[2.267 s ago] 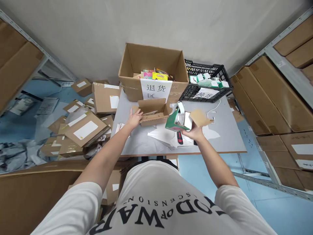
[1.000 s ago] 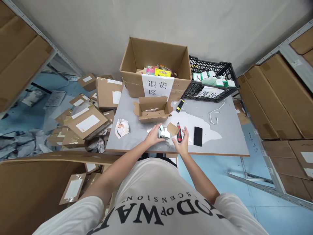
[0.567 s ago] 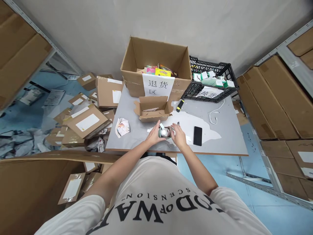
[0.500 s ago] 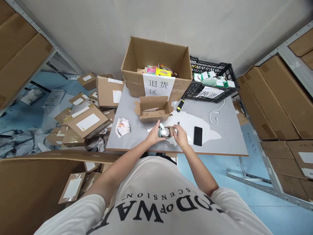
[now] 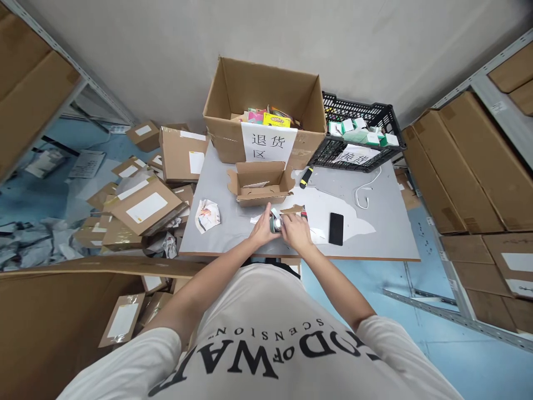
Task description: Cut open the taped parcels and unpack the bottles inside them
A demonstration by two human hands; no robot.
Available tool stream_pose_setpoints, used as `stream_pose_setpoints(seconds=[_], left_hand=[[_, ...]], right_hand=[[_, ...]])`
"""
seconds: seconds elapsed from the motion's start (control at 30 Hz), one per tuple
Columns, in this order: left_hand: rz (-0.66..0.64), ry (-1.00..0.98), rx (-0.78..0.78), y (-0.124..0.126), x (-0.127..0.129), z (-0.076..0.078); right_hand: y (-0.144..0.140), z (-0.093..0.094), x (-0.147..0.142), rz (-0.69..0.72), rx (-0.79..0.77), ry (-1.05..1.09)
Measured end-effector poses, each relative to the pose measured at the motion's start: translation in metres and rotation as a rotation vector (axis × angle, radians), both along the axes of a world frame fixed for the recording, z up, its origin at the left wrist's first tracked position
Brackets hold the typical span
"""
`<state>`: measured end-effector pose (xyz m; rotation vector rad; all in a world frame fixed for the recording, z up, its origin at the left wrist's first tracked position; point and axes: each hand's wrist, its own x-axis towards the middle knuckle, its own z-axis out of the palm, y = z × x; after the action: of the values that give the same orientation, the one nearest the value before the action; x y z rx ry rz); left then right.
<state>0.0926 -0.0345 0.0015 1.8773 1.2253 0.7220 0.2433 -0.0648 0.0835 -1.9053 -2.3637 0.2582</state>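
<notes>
My left hand (image 5: 263, 229) and right hand (image 5: 296, 231) close together on the small green box (image 5: 275, 223), gripped between them just above the near edge of the desk (image 5: 383, 233); its open end tilts away from me. Beyond lies the open carton (image 5: 260, 185); the phone (image 5: 335, 228) lies right, nearer my right hand.

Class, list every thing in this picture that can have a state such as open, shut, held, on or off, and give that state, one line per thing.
small green box: held in both hands
left hand: closed on the small green box
right hand: closed on the small green box
small cardboard box: flaps open
big cardboard box: open, partly filled
black crate: open, holding green packets
phone: flat, screen dark
</notes>
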Motion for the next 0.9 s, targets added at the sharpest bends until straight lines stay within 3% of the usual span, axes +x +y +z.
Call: stream_pose_setpoints(seconds=[0.1, 0.27, 0.43, 0.73, 0.9], left_hand=[[0.009, 0.015, 0.009, -0.001, 0.002, 0.0], [-0.028, 0.012, 0.067, -0.005, 0.005, -0.005], [-0.045, 0.014, 0.107, -0.006, 0.007, -0.006], [-0.025, 0.044, 0.132, -0.004, 0.011, -0.006], [-0.065, -0.032, 0.07, -0.003, 0.008, -0.013]], right_hand=[[0.009, 0.009, -0.019, -0.104, -0.103, -0.12], [0.022, 0.009, -0.036, -0.188, -0.232, -0.256], [0.03, 0.009, -0.039, -0.152, -0.283, -0.308], [0.029, 0.029, -0.029, -0.131, -0.312, -0.259], [0.026, 0.031, -0.024, -0.126, -0.298, -0.245]])
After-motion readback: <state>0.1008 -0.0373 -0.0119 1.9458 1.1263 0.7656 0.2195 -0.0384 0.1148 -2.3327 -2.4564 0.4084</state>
